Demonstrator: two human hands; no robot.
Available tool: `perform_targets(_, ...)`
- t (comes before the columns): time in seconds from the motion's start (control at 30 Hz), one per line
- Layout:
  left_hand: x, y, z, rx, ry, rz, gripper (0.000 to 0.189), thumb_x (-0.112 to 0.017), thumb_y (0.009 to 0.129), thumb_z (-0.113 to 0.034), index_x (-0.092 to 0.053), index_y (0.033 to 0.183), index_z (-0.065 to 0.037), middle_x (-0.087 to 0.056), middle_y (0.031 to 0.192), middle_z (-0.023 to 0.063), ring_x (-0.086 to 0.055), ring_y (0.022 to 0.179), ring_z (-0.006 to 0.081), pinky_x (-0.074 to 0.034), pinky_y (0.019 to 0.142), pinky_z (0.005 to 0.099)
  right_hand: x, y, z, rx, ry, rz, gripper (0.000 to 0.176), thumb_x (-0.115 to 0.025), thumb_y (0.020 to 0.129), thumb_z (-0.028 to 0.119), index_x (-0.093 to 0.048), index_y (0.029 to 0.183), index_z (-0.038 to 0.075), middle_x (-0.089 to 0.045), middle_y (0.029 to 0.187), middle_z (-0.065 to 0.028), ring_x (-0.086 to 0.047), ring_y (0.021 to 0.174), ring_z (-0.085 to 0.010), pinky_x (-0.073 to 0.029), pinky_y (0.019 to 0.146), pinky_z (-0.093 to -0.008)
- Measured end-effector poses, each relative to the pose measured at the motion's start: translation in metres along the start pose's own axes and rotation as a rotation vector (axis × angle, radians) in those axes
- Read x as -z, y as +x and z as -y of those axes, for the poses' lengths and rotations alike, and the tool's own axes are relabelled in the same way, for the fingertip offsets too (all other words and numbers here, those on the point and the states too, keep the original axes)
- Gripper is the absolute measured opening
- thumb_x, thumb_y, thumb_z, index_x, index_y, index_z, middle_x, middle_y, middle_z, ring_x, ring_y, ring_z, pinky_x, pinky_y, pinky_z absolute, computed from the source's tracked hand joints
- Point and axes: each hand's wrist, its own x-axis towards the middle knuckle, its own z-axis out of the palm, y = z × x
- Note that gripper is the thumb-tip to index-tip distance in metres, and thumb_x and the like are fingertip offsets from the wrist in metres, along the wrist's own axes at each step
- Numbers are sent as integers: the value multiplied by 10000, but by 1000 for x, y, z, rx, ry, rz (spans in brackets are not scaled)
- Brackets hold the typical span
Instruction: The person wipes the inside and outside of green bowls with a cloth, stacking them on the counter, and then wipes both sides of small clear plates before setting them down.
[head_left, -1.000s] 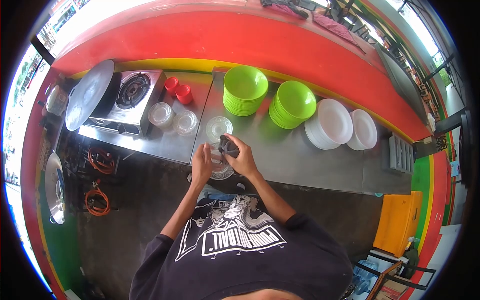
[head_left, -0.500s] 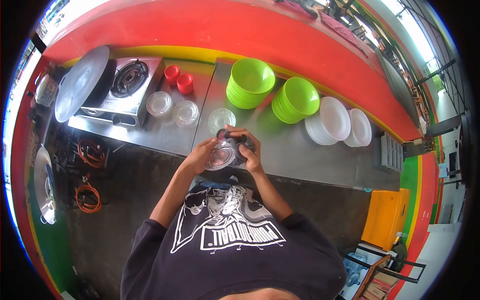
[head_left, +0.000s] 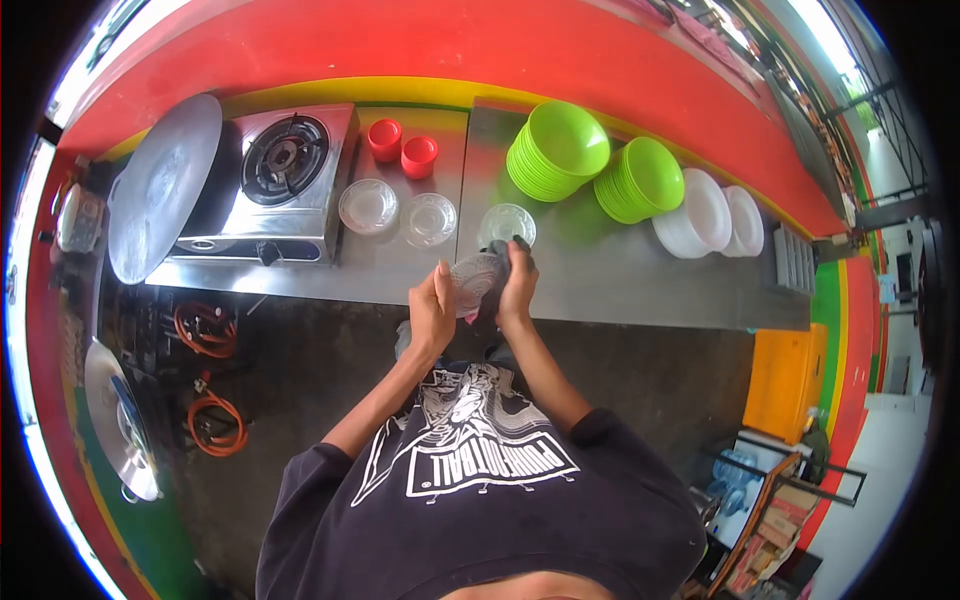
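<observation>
My left hand (head_left: 432, 308) grips the rim of a small clear glass saucer (head_left: 474, 278), which is tilted nearly on edge in front of my body. Fingers of my right hand (head_left: 517, 283) are closed on a dark grey cloth (head_left: 494, 292) pressed against the saucer's right side. A bit of pink shows below the saucer. Just beyond my hands, another glass saucer (head_left: 507, 224) rests on the steel counter (head_left: 620, 280). Two further clear glass dishes, a left one (head_left: 368, 206) and a right one (head_left: 430, 219), sit by the stove.
A gas stove (head_left: 270, 180) and a large metal lid (head_left: 165, 190) stand at the left. Two red cups (head_left: 402, 150) are behind the glass dishes. Stacks of green bowls (head_left: 550, 160) and white plates (head_left: 690, 215) line the back right. An orange box (head_left: 785, 385) stands right.
The saucer has turned from facing up to a steep tilt, and the cloth has shifted along it. My view has swung, so the counter items appear farther right.
</observation>
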Motion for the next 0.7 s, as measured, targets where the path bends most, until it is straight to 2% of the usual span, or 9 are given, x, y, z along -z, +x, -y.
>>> perform_targets(0.1, 25, 22, -10, -49, 133, 88, 580, -414, 1086, -371, -620, 759, 61, -605, 553, 186, -630, 502, 320, -485, 531, 454, -11, -24, 6, 96, -261, 79, 271, -626, 971, 247, -646, 927, -19, -641, 843, -19, -565, 770, -110, -459, 693, -301)
perform_targets(0.13, 20, 28, -10, -136, 275, 122, 566, -424, 1081, -357, -631, 762, 63, -617, 568, 198, -641, 519, 340, -492, 538, 462, -14, -27, 17, 131, -349, 92, 267, -639, 967, 234, -641, 877, -18, -622, 791, 2, -538, 726, -98, -443, 656, -301)
perform_targets(0.2, 20, 41, 4, -338, 555, 171, 539, -446, 1070, -329, -652, 768, 68, -641, 598, 223, -663, 553, 379, -505, 551, 478, -24, -35, 17, 290, -608, 169, 256, -686, 929, 225, -629, 846, -11, -573, 666, -38, -497, 631, -98, -419, 579, -313)
perform_targets(0.3, 19, 48, 5, -362, 422, 263, 543, -478, 1057, -332, -654, 747, 78, -628, 580, 229, -674, 543, 335, -528, 547, 448, -30, -35, 29, 277, -719, 173, 253, -682, 927, 210, -618, 830, -16, -556, 644, -45, -489, 618, -108, -418, 570, -326)
perform_targets(0.4, 29, 53, -34, 84, 157, 467, 596, -471, 1061, -381, -626, 707, 74, -622, 554, 192, -663, 511, 301, -518, 502, 412, -24, -35, 35, 225, -657, 90, 235, -685, 920, 198, -620, 855, -18, -577, 673, -53, -506, 617, -136, -430, 579, -334)
perform_targets(0.47, 25, 58, -17, 236, -13, 410, 637, -433, 1070, -422, -599, 685, 58, -620, 555, 161, -648, 492, 273, -504, 473, 385, -25, -38, 32, 245, -598, -1, 217, -695, 910, 186, -633, 909, -22, -617, 740, -76, -550, 642, -163, -450, 600, -336)
perform_targets(0.57, 15, 55, 2, 362, -202, 279, 679, -359, 1083, -475, -554, 672, 29, -602, 570, 109, -605, 496, 204, -474, 460, 354, -30, -51, 23, 443, -672, -133, 255, -718, 869, 151, -647, 1048, -17, -677, 968, -140, -659, 847, -255, -519, 800, -362)
perform_targets(0.67, 0, 63, 44, 398, -277, 228, 691, -310, 1091, -500, -529, 690, 19, -571, 593, 72, -546, 547, 140, -445, 486, 334, -37, -61, 26, 799, -938, 17, 354, -709, 854, 119, -634, 1175, -10, -663, 1168, -185, -635, 1126, -332, -441, 1040, -456)
perform_targets(0.7, 0, 64, 44, 410, -280, 232, 691, -299, 1092, -504, -524, 700, 18, -559, 601, 63, -525, 570, 122, -437, 498, 329, -38, -66, 24, 740, -1011, 96, 399, -710, 825, 116, -643, 1207, 22, -638, 1262, -182, -547, 1263, -396, -346, 1127, -537)
